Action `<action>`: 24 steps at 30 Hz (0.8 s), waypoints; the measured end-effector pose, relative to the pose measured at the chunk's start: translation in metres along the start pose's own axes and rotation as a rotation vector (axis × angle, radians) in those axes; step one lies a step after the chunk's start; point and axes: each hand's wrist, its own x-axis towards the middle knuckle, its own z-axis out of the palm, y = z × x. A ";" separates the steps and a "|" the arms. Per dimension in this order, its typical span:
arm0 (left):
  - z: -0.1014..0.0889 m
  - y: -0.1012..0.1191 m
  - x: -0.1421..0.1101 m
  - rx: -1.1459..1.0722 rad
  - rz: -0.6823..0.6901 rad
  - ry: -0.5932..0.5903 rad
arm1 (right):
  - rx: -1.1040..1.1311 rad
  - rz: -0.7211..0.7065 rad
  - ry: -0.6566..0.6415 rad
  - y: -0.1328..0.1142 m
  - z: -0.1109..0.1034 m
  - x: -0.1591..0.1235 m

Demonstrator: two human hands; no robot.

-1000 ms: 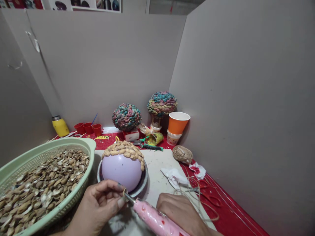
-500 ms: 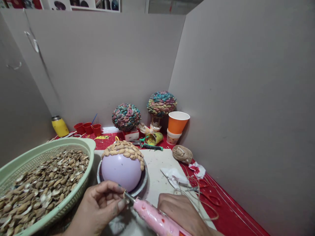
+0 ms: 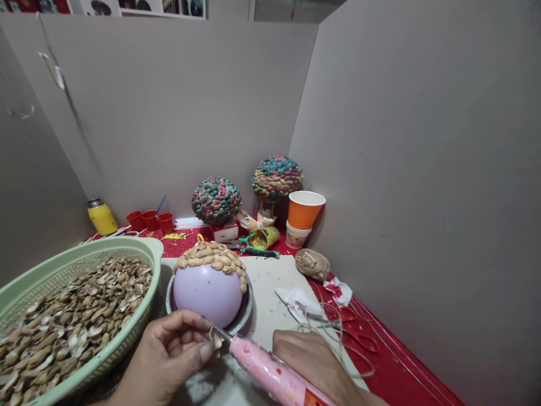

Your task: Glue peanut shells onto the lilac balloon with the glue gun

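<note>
My left hand (image 3: 169, 355) pinches a small peanut shell (image 3: 216, 339) between thumb and fingers. Its tip meets the metal nozzle of a pink glue gun (image 3: 270, 372), which my right hand (image 3: 313, 361) grips at the bottom edge of the view. Just beyond sits a lilac balloon (image 3: 207, 290) in a round metal bowl (image 3: 247, 307), its top covered with glued peanut shells (image 3: 211, 256).
A pale green basket (image 3: 105, 349) heaped with peanut shells fills the left. White board (image 3: 274, 276) under the bowl. Crumpled tissue (image 3: 298, 301), twine ball (image 3: 313, 264), red scissors (image 3: 359, 338), orange paper cup (image 3: 305, 210), two coloured shell balls (image 3: 216, 200), red cups (image 3: 150, 220), yellow jar (image 3: 101, 217) behind. Grey partition walls all round.
Hardly anything moved: the glue gun's nozzle stays against the shell in my left fingers, and both hands shifted only slightly.
</note>
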 end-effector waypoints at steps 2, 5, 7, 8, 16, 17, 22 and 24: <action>0.000 0.001 -0.001 -0.005 -0.007 0.009 | 0.026 0.005 0.036 -0.001 -0.002 0.003; 0.000 0.002 -0.002 -0.005 -0.025 0.017 | 0.015 0.002 0.044 -0.002 -0.002 0.005; 0.001 0.002 -0.002 0.008 -0.033 0.024 | -0.003 -0.004 0.043 -0.001 -0.002 0.005; 0.001 0.002 -0.002 0.015 -0.033 0.031 | -0.010 -0.010 0.048 -0.001 -0.001 0.005; 0.004 0.005 -0.001 -0.001 -0.022 0.052 | -0.081 -0.046 0.030 -0.002 -0.005 0.011; 0.004 0.005 0.000 -0.008 -0.018 0.050 | -0.079 -0.045 0.036 -0.003 -0.005 0.011; 0.002 0.003 -0.002 -0.035 -0.013 0.039 | -0.050 -0.027 0.028 -0.002 -0.004 0.007; 0.001 0.003 -0.003 -0.038 -0.013 0.039 | -0.042 -0.028 0.018 -0.002 -0.004 0.006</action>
